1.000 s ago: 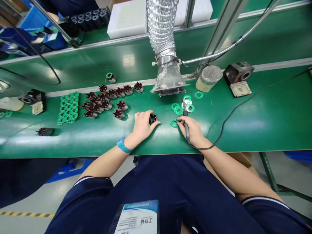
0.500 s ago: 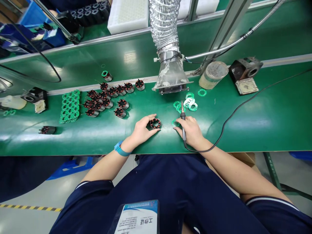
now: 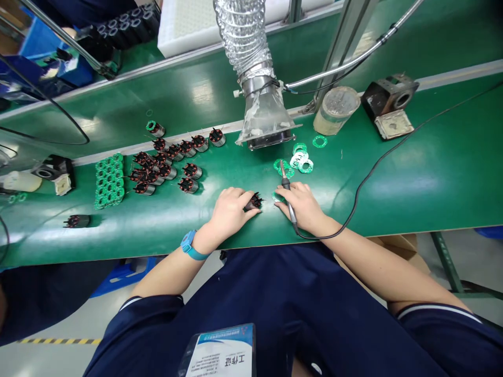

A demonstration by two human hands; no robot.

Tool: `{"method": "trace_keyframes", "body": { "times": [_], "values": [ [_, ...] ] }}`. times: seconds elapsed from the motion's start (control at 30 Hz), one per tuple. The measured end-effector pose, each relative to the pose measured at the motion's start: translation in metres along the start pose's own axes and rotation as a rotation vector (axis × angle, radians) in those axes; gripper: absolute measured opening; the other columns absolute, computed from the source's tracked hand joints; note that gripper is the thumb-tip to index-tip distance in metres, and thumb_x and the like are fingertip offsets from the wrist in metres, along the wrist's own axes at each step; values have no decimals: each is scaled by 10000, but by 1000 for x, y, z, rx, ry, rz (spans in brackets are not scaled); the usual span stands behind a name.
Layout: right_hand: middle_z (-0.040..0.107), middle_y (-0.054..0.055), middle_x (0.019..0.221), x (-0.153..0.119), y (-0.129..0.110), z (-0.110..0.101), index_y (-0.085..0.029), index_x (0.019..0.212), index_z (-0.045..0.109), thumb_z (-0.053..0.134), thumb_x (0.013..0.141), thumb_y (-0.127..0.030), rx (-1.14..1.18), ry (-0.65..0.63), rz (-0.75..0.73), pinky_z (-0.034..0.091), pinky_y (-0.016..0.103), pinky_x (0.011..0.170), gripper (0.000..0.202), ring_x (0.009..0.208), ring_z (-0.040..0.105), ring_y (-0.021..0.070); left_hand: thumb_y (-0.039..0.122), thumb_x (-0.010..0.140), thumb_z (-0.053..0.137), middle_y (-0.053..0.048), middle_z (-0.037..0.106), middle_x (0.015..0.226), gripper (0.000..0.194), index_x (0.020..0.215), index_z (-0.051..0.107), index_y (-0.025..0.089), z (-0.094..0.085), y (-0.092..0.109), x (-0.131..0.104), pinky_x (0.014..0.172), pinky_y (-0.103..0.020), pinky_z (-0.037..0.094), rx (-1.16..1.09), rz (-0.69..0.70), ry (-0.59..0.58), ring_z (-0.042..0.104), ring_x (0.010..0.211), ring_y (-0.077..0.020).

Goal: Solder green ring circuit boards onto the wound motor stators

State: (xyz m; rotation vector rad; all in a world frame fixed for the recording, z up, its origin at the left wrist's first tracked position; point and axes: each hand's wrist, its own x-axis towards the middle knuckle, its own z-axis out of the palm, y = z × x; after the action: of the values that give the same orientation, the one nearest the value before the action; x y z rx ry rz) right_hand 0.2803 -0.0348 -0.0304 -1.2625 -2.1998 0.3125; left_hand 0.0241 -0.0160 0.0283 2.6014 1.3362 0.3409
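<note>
My left hand (image 3: 231,212) grips a motor stator (image 3: 253,202) with dark prongs and copper windings, lying tilted with its prongs toward the right. My right hand (image 3: 304,207) has a soldering iron (image 3: 287,188) across its fingers, tip pointing up and away from me. A green ring board (image 3: 278,197) is between the thumb and forefinger of that hand, partly hidden. Just beyond lie several loose ring boards (image 3: 305,165), some green and some showing a white face. More stators (image 3: 167,172) stand and lie in a group to the left.
A stack of green board panels (image 3: 109,180) lies left of the stators. A fume duct (image 3: 267,123) hangs over the bench. Behind my right hand are a round tub (image 3: 337,110) and an iron stand (image 3: 390,104); the iron's cable (image 3: 363,191) runs right.
The stator in my left hand has tipped from showing its round open end to lying with its prongs rightward. The whole view has shifted and turned slightly.
</note>
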Motion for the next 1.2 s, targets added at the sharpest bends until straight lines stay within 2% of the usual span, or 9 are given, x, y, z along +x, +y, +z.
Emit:
{"method": "trace_keyframes", "body": {
  "times": [0.1, 0.2, 0.33, 0.4, 0.5, 0.6, 0.73, 0.9, 1.2],
  "values": [
    [760, 110, 1130, -4, 0, -9, -238, 1399, 569, 574, 1014, -369, 56, 53, 40, 473, 463, 900, 407, 1044, 641, 297, 266, 831, 798, -126, 666, 1101, 578, 1339, 530, 200, 4, 7, 4, 842, -435, 567, -38, -30, -38, 676, 993, -301],
    [771, 90, 1081, -14, 0, -22, -232, 1568, 384, 560, 1020, -432, 165, 137, 71, 504, 464, 938, 609, 974, 706, 267, 164, 842, 727, -161, 609, 1249, 749, 1481, 337, 175, 12, 9, 5, 878, -422, 578, -117, -59, 12, 666, 1076, -292],
    [779, 66, 963, -31, -3, -35, -206, 1620, 283, 497, 1021, -580, 250, 162, 108, 561, 423, 894, 738, 857, 745, 234, 120, 857, 693, -122, 608, 1159, 492, 1301, 495, 192, 14, 9, 8, 862, -406, 576, -142, -22, -13, 658, 1029, -268],
    [778, 75, 961, -37, -7, -39, -198, 1605, 323, 439, 1009, -664, 256, 176, 111, 576, 415, 878, 766, 873, 748, 237, 138, 850, 733, -106, 599, 1135, 402, 1211, 568, 199, 12, 8, 11, 842, -390, 573, -148, -5, -35, 650, 991, -251],
    [777, 87, 988, -41, -15, -43, -210, 1535, 457, 379, 1010, -692, 276, 233, 102, 585, 426, 880, 717, 896, 750, 239, 249, 814, 829, -82, 608, 1077, 432, 1194, 628, 209, 10, 7, 15, 851, -390, 563, -169, -6, -13, 637, 973, -243],
    [786, 71, 979, -42, -24, -45, -237, 1405, 608, 491, 1025, -581, 332, 231, 162, 598, 425, 870, 527, 864, 752, 229, 337, 796, 857, -60, 630, 1022, 443, 1173, 657, 218, 11, 4, 17, 878, -388, 550, -232, -17, 19, 633, 978, -235],
    [807, 40, 1033, -43, -33, -44, -273, 1200, 741, 677, 956, -342, 383, 257, 303, 625, 367, 806, 261, 847, 765, 204, 325, 787, 864, -52, 650, 1020, 440, 1159, 659, 211, 12, 1, 18, 863, -360, 548, -320, -50, 83, 639, 946, -207],
    [819, 29, 1026, -42, -37, -40, -259, 1106, 779, 678, 939, -284, 425, 244, 354, 641, 359, 802, 197, 839, 786, 203, 317, 782, 870, -43, 669, 979, 428, 1139, 664, 202, 13, -2, 18, 834, -345, 541, -360, -21, 107, 636, 921, -199],
    [814, 43, 1080, -36, -38, -35, -232, 1120, 783, 672, 943, -260, 450, 197, 344, 632, 339, 897, 211, 935, 789, 197, 331, 783, 871, -53, 686, 1015, 434, 1135, 658, 193, 21, -3, 19, 848, -348, 535, -355, 11, 140, 645, 943, -203]
  ]
}}
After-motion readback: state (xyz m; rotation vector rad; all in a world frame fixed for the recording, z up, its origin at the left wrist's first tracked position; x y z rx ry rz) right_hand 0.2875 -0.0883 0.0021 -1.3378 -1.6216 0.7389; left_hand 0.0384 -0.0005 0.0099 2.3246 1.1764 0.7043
